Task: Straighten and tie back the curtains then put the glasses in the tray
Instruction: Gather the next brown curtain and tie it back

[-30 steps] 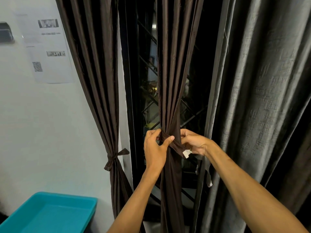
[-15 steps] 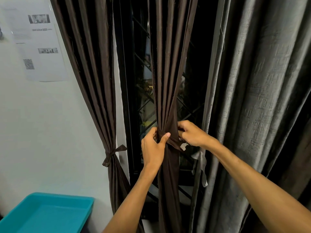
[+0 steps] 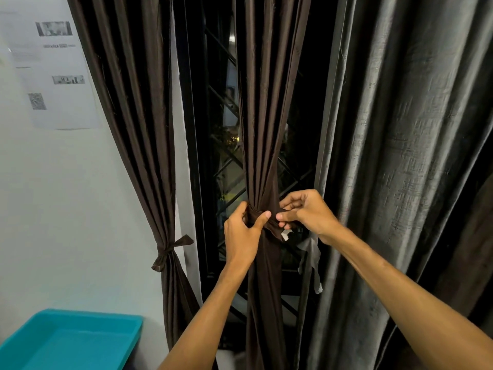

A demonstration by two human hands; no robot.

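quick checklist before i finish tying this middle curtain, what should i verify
1. Middle curtain gathered into one bundle: ok, the left hand grips it.
2. Tie band wrapped round the bundle: ok.
3. Band end held: ok, the right hand pinches it.
4. Knot done: not ok, none shows on this band.
5. Left curtain tied back: ok, its tie is knotted.
6. Tray at hand: ok, lower left. Glasses: cannot tell, not in view.
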